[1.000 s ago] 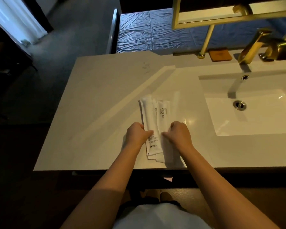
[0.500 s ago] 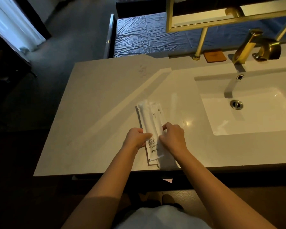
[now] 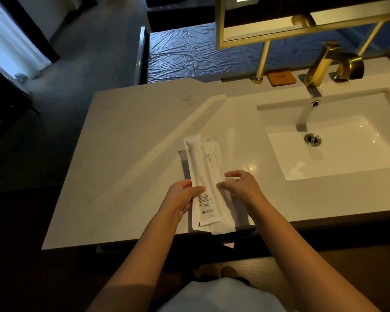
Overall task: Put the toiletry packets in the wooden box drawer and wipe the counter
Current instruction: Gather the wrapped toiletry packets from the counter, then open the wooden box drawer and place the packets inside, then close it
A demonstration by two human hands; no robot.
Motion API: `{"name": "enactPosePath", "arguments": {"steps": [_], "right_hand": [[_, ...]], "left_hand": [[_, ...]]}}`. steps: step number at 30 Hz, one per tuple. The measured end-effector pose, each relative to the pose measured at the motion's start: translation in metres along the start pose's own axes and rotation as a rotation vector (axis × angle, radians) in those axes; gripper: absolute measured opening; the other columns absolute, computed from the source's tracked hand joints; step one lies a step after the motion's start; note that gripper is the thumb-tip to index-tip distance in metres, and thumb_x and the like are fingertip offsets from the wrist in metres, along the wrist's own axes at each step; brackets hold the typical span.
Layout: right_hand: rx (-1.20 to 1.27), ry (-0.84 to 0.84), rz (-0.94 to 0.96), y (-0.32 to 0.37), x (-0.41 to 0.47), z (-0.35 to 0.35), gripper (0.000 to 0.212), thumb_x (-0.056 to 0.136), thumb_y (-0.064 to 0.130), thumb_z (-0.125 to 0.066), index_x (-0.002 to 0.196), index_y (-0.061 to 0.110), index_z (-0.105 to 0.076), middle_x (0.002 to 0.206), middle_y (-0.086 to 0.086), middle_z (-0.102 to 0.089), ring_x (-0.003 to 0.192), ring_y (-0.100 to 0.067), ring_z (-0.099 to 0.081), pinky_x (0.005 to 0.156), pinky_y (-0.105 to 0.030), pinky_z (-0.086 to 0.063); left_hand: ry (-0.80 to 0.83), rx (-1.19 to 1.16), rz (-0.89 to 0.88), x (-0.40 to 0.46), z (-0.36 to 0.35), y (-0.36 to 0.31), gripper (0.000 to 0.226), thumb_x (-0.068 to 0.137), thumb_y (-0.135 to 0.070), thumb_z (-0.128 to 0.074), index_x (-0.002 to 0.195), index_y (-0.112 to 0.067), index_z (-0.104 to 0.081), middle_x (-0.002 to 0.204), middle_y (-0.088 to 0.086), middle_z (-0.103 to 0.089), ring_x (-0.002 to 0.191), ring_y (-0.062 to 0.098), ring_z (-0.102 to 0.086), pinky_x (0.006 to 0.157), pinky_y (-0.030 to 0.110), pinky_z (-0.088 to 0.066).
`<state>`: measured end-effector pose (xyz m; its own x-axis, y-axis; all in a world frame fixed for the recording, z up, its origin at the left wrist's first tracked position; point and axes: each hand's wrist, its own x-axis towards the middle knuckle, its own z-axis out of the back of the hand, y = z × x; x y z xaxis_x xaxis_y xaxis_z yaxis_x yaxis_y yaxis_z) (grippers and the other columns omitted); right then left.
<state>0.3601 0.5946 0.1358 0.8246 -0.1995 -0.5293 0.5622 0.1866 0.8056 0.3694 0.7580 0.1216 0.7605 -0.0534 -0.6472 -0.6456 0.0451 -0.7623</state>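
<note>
At lower centre of the frame, the left hand pinches the stack of long white paper toiletry packets above the pale stone counter. The right hand hovers spread, just beside. Risk: the one-sided pinch may let loose packets fan out or slip off the counter edge.

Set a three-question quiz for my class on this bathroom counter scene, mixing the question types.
1. True or false: the left hand holds the stack of white toiletry packets.
2. Where is the gold faucet? A) left of the packets B) behind the sink basin C) on the floor
3. Fill in: the right hand is open beside the packets, its fingers ____ closed on them.

Key: 1 true; 2 B; 3 not
</note>
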Motion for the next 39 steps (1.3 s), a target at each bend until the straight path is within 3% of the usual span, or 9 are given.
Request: {"name": "enactPosePath", "arguments": {"steps": [3, 8, 10, 19, 22, 26, 31, 34, 39], "right_hand": [[0.0, -0.056, 0.043, -0.004, -0.007, 0.0, 0.043, 0.068, 0.024, -0.078, 0.104, 0.01, -0.061, 0.098, -0.006, -0.063, 0.092, -0.022, -0.061, 0.083, -0.038, -0.054], [0.181, -0.045, 0.112, -0.017, -0.023, 0.019, 0.008, 0.074, 0.012, -0.072, 0.071, 0.017, -0.066, 0.065, 0.004, -0.065, 0.061, -0.01, -0.06, 0.049, -0.014, -0.047], [0.204, -0.071, 0.127, -0.024, -0.031, 0.028, 0.005, 0.078, 0.009, -0.067, 0.074, 0.012, -0.068, 0.071, -0.004, -0.067, 0.066, -0.016, -0.061, 0.059, -0.021, -0.05], [0.249, -0.378, 0.154, -0.069, -0.078, 0.06, 0.028, 0.081, 0.007, -0.063, 0.06, 0.025, -0.066, 0.066, 0.005, -0.066, 0.056, -0.002, -0.061, 0.048, -0.017, -0.05], [0.287, -0.497, 0.112, -0.094, -0.105, 0.085, 0.027, 0.082, 0.009, -0.064, 0.063, 0.029, -0.066, 0.069, 0.014, -0.065, 0.058, 0.008, -0.061, 0.046, -0.008, -0.048], [0.341, -0.626, 0.034, -0.138, -0.147, 0.115, 0.028, 0.083, 0.009, -0.063, 0.069, 0.033, -0.062, 0.077, 0.017, -0.062, 0.071, 0.002, -0.058, 0.054, -0.013, -0.043], [0.502, -0.748, -0.146, -0.219, -0.2, 0.141, 0.022, 0.085, 0.005, -0.061, 0.074, 0.024, -0.061, 0.081, 0.006, -0.061, 0.076, -0.011, -0.057, 0.071, -0.03, -0.048], [0.532, -0.848, -0.256, -0.278, -0.232, 0.152, 0.022, 0.085, 0.007, -0.061, 0.072, 0.025, -0.058, 0.08, 0.005, -0.058, 0.074, -0.011, -0.055, 0.063, -0.027, -0.046], [0.636, -0.954, -0.46, -0.373, -0.28, 0.174, 0.006, 0.085, 0.009, -0.062, 0.089, 0.012, -0.059, 0.09, -0.005, -0.058, 0.073, -0.015, -0.055, 0.06, -0.028, -0.044]], "left_hand": [[-0.014, 0.039, -0.054, -0.004, -0.002, 0.001, 0.013, 0.079, -0.005, -0.068, 0.085, -0.017, -0.065, 0.092, 0.01, -0.073, 0.087, 0.025, -0.071, 0.081, 0.041, -0.058], [0.174, -0.071, -0.071, -0.012, -0.007, 0.001, 0.012, 0.084, -0.001, -0.061, 0.091, -0.01, -0.066, 0.083, 0.006, -0.076, 0.081, 0.02, -0.073, 0.068, 0.032, -0.06], [0.214, -0.103, -0.072, -0.015, -0.011, 0.003, 0.013, 0.085, 0.0, -0.059, 0.093, -0.008, -0.065, 0.083, 0.007, -0.077, 0.081, 0.021, -0.073, 0.066, 0.03, -0.06], [0.338, 0.121, -0.079, -0.027, -0.063, 0.019, 0.015, 0.083, 0.0, -0.062, 0.094, -0.008, -0.068, 0.089, 0.011, -0.076, 0.083, 0.024, -0.073, 0.068, 0.034, -0.059], [0.391, 0.243, -0.091, -0.034, -0.078, 0.027, 0.015, 0.082, -0.002, -0.063, 0.09, -0.014, -0.069, 0.09, 0.008, -0.075, 0.084, 0.022, -0.073, 0.073, 0.038, -0.058], [0.484, 0.419, -0.124, -0.05, -0.101, 0.04, 0.019, 0.08, -0.004, -0.065, 0.085, -0.022, -0.068, 0.078, -0.008, -0.074, 0.068, 0.007, -0.072, 0.053, 0.021, -0.055], [0.571, 0.648, -0.118, -0.071, -0.133, 0.073, 0.022, 0.081, -0.007, -0.066, 0.101, -0.017, -0.068, 0.096, 0.002, -0.072, 0.089, 0.017, -0.069, 0.076, 0.033, -0.057], [0.605, 0.752, -0.133, -0.079, -0.159, 0.098, 0.018, 0.081, -0.008, -0.066, 0.093, -0.021, -0.067, 0.09, -0.004, -0.07, 0.084, 0.009, -0.066, 0.063, 0.02, -0.051], [0.588, 0.91, -0.147, -0.089, -0.211, 0.152, 0.016, 0.081, -0.01, -0.067, 0.095, -0.018, -0.067, 0.092, 0.0, -0.067, 0.084, 0.013, -0.064, 0.064, 0.024, -0.049]]}}
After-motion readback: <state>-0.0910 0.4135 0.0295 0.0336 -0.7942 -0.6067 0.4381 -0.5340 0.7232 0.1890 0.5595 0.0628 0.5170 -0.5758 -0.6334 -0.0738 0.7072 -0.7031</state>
